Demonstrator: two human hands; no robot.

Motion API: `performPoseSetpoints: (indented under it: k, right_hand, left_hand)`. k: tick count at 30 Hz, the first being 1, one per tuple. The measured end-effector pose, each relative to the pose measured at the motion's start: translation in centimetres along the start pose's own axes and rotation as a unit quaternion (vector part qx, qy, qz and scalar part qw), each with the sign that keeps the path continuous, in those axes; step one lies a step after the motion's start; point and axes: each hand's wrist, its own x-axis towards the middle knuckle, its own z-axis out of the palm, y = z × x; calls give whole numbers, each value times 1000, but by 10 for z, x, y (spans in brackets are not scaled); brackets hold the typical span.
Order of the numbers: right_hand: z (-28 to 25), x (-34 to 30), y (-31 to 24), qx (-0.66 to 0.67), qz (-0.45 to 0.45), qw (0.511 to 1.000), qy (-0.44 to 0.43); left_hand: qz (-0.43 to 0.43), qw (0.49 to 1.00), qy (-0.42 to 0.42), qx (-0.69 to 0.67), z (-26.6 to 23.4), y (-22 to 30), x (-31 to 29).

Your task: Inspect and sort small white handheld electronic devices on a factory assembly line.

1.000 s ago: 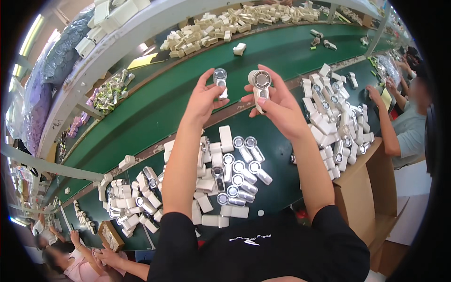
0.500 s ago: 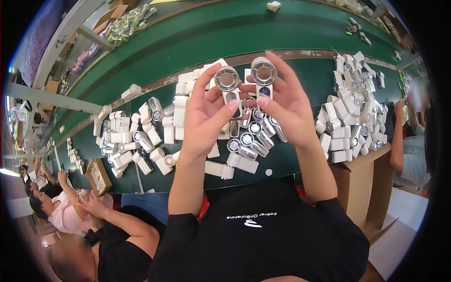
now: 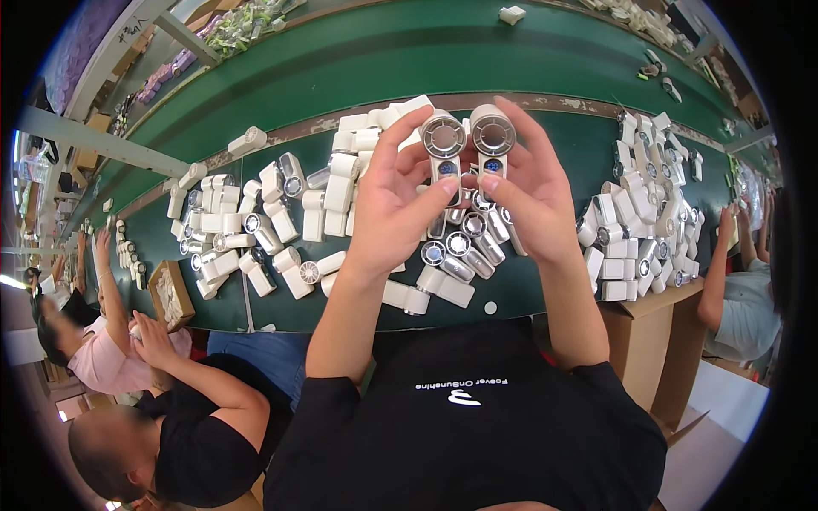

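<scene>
Head view: two pale handheld fans stand side by side between the hands, just beside each other; whether their round heads touch I cannot tell. One fan (image 3: 444, 136) sits in the left hand (image 3: 394, 204), the other fan (image 3: 493, 134) in the right hand (image 3: 537, 204). Both have the grille facing the wearer, the head pointing away, and a lit blue display on the handle.

Each hand pinches its own fan: the thumb lies across the front of the handle, the fingers curl behind it, and the index finger runs up along the outer side of the head. The forearms reach forward from black short sleeves and lean inward toward each other, with the wrists apart.

Beneath the hands, silver-fronted fans (image 3: 457, 245) lie on the green desk (image 3: 515, 294), partly hidden by them. A left-hand pile (image 3: 234, 223) and a right-hand pile (image 3: 626, 226) of similar fans flank the forearms. Beyond the desk runs a green belt (image 3: 341, 77).
</scene>
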Motion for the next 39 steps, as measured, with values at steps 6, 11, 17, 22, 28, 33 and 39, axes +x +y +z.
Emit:
performPoseSetpoints:
  k: [6,11,17,22,28,33,39]
  right_hand:
    - [1,2,-1,12,4,1000,-1]
    - [0,3,1,25,3,1000,0]
    - [1,1,2,23,-5,1000,-6]
    - [3,-1,2,8,-4,1000,-6]
    - [10,-10,-3,6,4,1000,-13]
    - [24,-31,20,-18,19,999,-39]
    - [14,-83,26,-41,114,990,-75]
  left_hand:
    - [-11,1000,4,-5,3,6,2]
    - [-4,1000,-3,-8,1,5,2]
    - [2,1000,11,-18,4,6,-1]
    - [18,1000,12,-5,5,3,-3]
    - [28,999,14,-10,11,9,-17]
    - [74,993,61,65,31,-9,-38]
    - [8,990,140,14,10,-9,-74]
